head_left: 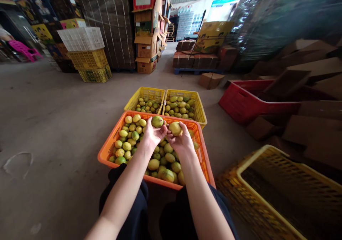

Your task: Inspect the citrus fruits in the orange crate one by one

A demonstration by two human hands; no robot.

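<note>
Left hand (154,135) grips a green fruit (157,121); right hand (183,140), a yellow fruit (175,128). Both fruits sit above the orange crate (204,156).

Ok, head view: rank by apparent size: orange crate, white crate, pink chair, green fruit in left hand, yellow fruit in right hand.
1. Orange crate
2. White crate
3. Pink chair
4. Green fruit and yellow fruit: too alike to rank.
</note>
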